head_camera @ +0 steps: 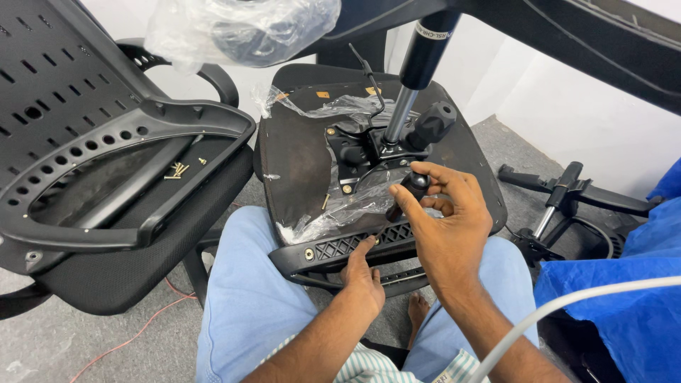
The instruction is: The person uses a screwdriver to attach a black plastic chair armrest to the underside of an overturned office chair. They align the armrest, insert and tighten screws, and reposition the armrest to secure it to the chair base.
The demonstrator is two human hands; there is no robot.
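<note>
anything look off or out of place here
Loose screws lie scattered on the seat of the chair at left, not in any container. Torn clear plastic wrap still clings to the upturned seat base beside the right hand, which grips a black knob.

Right hand [445, 225] covers most of the black knob [416, 183], so the grip on it can't be read; left hand [362, 275] hides part of the armrest bracket [340, 248], fingertips tucked under the seat edge. Plastic wrap [333, 213] blurs the seat underside [298, 152] beneath it, gas cylinder [418, 64] runs out past the top edge. Screws [177, 169] on the other chair's seat are too small to count (chair back [64, 78] cut off left), blue sheet [624, 298] cut off right.
</note>
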